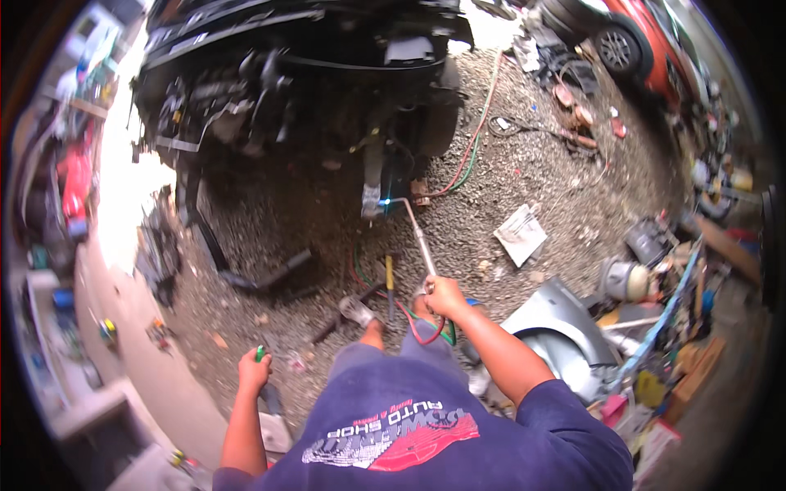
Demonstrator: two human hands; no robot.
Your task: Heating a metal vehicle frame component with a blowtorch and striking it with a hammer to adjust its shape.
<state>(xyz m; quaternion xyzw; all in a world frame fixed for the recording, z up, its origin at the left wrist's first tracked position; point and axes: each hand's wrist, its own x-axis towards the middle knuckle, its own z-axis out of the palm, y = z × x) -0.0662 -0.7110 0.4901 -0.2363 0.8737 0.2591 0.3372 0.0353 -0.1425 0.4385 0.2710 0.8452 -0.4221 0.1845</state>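
My right hand [446, 297] is closed around the handle of a gas torch [421, 241]. Its bent tip reaches a grey metal rail end [372, 200] under the front of a black vehicle [286, 90], where a bright bluish flame glows. A red hose [428, 338] and a green hose [451, 331] hang below that hand. Off to the left, my left hand [253, 373] is closed on a small green object [260, 353] that looks like a lighter; most of it is hidden by the fingers.
A yellow-handled hammer [390, 274] stands by my feet. Dark bars [282, 270] lie on the gravel [344, 245]. To the right are a silver fender [565, 315], a white sheet [521, 235] and piled parts. A red car [647, 49] stands at the far right.
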